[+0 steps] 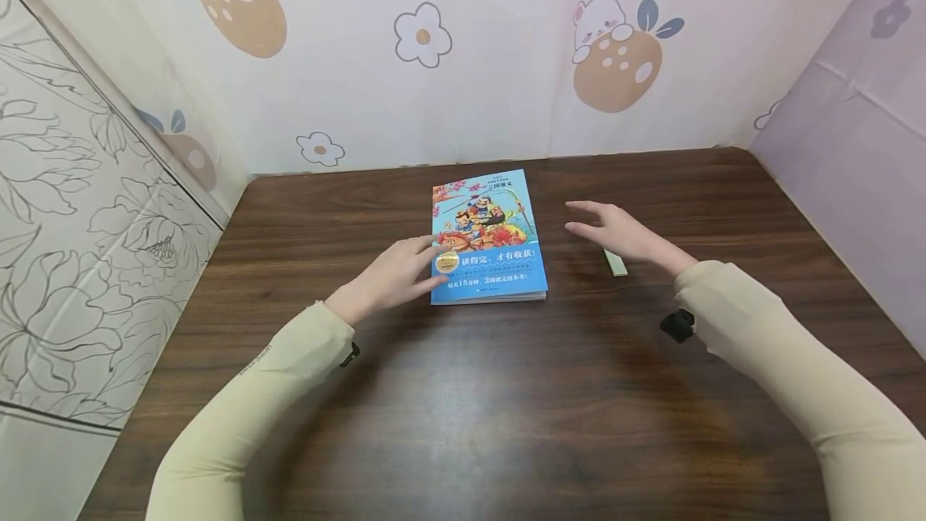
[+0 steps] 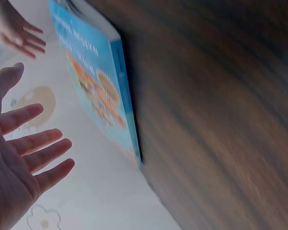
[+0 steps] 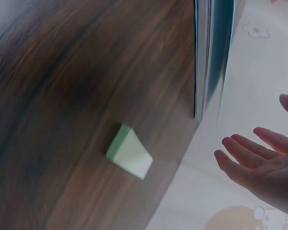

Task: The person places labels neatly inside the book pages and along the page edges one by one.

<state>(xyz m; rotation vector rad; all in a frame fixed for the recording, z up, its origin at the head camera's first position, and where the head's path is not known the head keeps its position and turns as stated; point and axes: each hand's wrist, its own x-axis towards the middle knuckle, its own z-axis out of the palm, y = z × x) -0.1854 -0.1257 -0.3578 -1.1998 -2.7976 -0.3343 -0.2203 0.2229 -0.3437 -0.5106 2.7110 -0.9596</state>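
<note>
A blue paperback book with a cartoon of riders on its cover lies face up on the dark wooden table, its front cover slightly raised on the right side. My left hand hovers by the book's left edge, fingers spread and overlapping the cover in the head view. The left wrist view shows that palm bare, a gap between it and the book. To the right of the book my right hand is held in the air with extended fingers, holding nothing. Partly hidden beneath it is a small pale green block, flat on the table.
The brown wood-grain table runs up to a curtain printed with rabbits and flowers at the back. A white panel with flower line drawings stands along the left side. Dark wrist straps show at the sleeves.
</note>
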